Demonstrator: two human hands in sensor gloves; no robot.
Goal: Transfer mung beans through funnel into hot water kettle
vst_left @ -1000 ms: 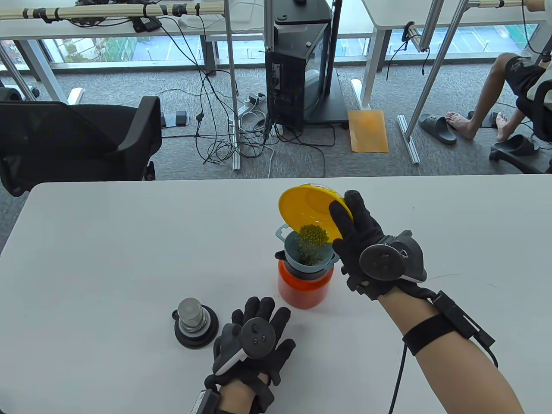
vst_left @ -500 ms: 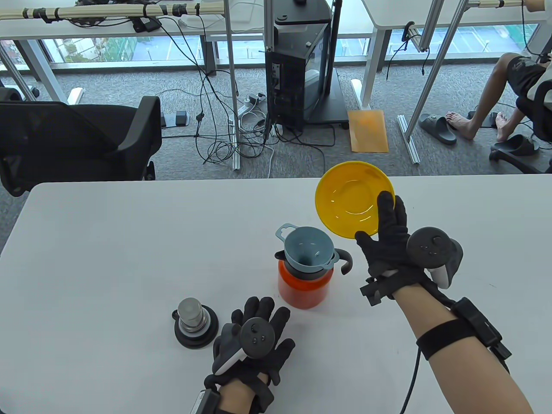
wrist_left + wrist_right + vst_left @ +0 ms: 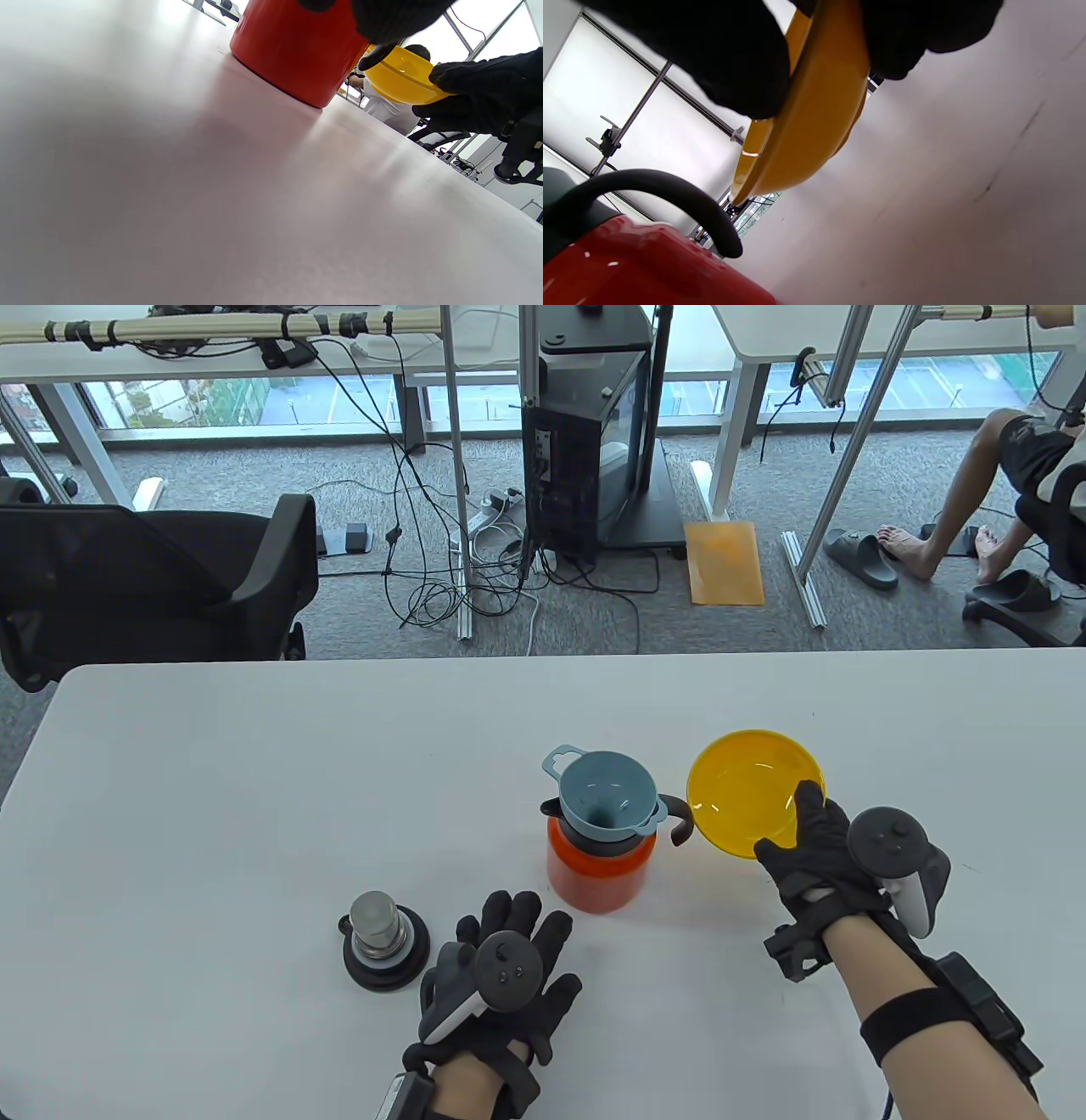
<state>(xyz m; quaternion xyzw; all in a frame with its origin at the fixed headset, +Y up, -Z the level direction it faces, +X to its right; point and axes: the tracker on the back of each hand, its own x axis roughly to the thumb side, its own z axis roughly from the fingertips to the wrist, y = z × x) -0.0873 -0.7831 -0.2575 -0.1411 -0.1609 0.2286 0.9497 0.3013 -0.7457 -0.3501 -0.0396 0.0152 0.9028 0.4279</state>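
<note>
An orange kettle (image 3: 596, 872) stands mid-table with a blue-grey funnel (image 3: 607, 800) seated in its mouth; no beans show in the funnel. My right hand (image 3: 810, 848) grips the rim of an empty yellow bowl (image 3: 747, 789), held low just right of the kettle's black handle (image 3: 679, 819). The bowl (image 3: 806, 123) is pinched between my fingers (image 3: 721, 55) in the right wrist view, and also shows in the left wrist view (image 3: 398, 76). My left hand (image 3: 501, 976) rests flat on the table in front of the kettle (image 3: 297, 46), holding nothing.
The kettle's lid (image 3: 383, 942), black with a metal plug, lies upturned left of my left hand. The white table (image 3: 212, 814) stretches left and right. Chairs, cables and a seated person are beyond the far edge.
The bowl was tipped over the funnel pouring mung beans; the beans drained through. My right hand then swung the empty bowl away right and lowered it beside the kettle. The left hand stayed still.
</note>
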